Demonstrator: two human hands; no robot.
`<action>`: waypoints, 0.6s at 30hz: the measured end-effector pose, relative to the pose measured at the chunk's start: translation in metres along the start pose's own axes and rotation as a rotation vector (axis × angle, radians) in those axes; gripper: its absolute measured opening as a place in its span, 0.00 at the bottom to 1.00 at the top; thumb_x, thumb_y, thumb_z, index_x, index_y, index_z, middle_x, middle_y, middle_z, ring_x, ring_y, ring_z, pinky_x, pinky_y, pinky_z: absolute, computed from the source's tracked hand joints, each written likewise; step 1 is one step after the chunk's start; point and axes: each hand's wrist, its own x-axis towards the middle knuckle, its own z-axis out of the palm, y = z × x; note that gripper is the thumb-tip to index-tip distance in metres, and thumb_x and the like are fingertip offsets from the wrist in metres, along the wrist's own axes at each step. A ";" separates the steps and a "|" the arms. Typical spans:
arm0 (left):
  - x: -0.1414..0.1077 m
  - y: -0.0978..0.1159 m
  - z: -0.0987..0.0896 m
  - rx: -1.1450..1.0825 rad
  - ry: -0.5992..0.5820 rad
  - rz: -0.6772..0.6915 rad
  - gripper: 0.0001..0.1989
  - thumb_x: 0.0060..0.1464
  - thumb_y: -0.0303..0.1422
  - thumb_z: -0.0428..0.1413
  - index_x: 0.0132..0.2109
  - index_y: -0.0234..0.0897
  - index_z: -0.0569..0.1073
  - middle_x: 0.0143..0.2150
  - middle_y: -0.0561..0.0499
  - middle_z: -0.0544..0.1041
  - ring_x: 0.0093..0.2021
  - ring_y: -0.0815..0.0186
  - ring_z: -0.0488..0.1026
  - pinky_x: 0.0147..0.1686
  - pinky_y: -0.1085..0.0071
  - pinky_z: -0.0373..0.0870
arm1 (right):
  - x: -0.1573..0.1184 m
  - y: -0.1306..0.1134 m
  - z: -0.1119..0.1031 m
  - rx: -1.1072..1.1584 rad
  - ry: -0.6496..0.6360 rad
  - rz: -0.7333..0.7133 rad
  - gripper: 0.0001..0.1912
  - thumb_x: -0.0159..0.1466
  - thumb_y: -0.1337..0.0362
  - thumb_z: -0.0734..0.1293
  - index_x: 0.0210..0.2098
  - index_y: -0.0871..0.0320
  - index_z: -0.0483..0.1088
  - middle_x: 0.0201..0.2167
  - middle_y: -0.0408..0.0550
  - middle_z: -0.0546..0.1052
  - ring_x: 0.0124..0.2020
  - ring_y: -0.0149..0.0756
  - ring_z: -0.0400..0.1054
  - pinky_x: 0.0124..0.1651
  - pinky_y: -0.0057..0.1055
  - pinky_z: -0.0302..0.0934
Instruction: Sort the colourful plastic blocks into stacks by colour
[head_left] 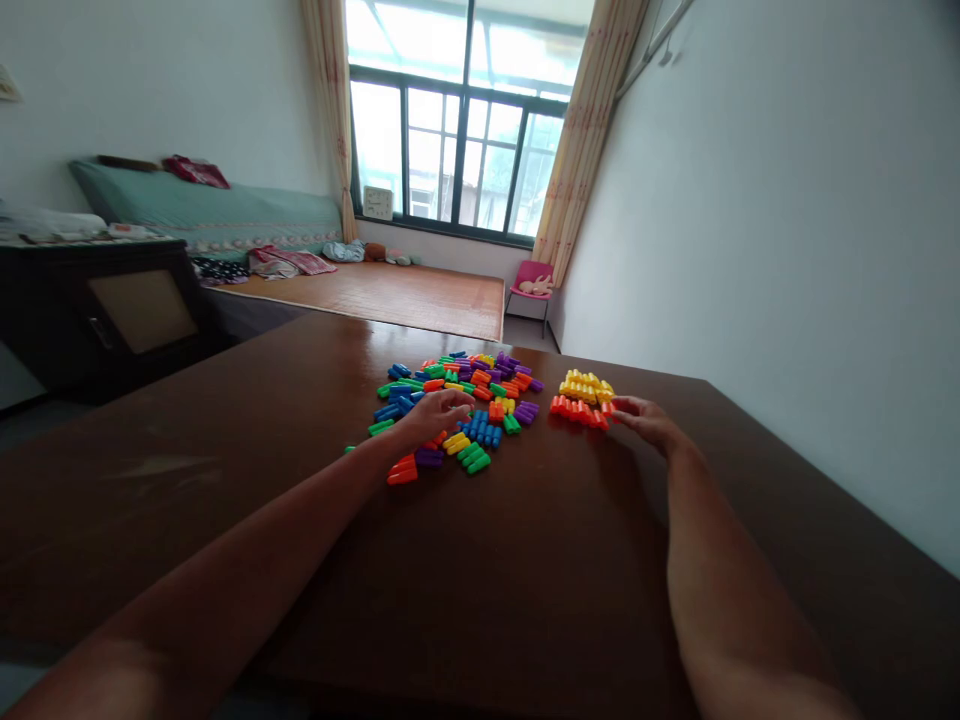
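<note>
A spread-out pile of bullet-shaped plastic building blocks (pixel 480 428) in blue, green, orange, yellow and purple lies on the brown table (pixel 510 560). My left hand (pixel 436 415) is over the near left part of this pile, fingers slightly curled and apart, with nothing visible between them. To the right, yellow blocks (pixel 586 386) sit in rows, with a row of orange blocks (pixel 579 411) along their near side. My right hand (pixel 645 420) pinches the right end of the orange row between thumb and fingers; the fingertips partly hide the block there.
Beyond the table is a low bed (pixel 420 295) with cloths and soft toys along its left and far edges. A pink chair (pixel 531 275) holding a plush toy stands near the window. A dark cabinet (pixel 97 300) is at the left, a white wall at the right.
</note>
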 end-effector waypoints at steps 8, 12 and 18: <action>0.001 0.001 -0.004 0.015 0.018 0.059 0.23 0.48 0.48 0.60 0.42 0.33 0.74 0.37 0.47 0.77 0.37 0.63 0.76 0.31 0.72 0.71 | 0.004 -0.001 0.018 -0.109 -0.063 -0.054 0.21 0.47 0.59 0.75 0.40 0.59 0.77 0.44 0.53 0.80 0.47 0.50 0.73 0.58 0.50 0.60; 0.006 -0.007 -0.007 -0.032 0.041 0.050 0.22 0.46 0.47 0.61 0.42 0.33 0.74 0.39 0.48 0.77 0.39 0.63 0.76 0.33 0.71 0.72 | 0.006 0.006 0.019 -0.171 -0.065 -0.104 0.22 0.49 0.56 0.73 0.42 0.57 0.77 0.43 0.52 0.80 0.47 0.50 0.72 0.56 0.49 0.61; 0.009 -0.011 -0.020 0.003 0.145 0.066 0.21 0.46 0.45 0.61 0.42 0.33 0.75 0.37 0.48 0.77 0.37 0.64 0.76 0.32 0.71 0.72 | 0.006 0.003 0.019 -0.186 0.079 -0.063 0.35 0.53 0.51 0.71 0.57 0.62 0.68 0.36 0.55 0.80 0.33 0.41 0.73 0.41 0.40 0.69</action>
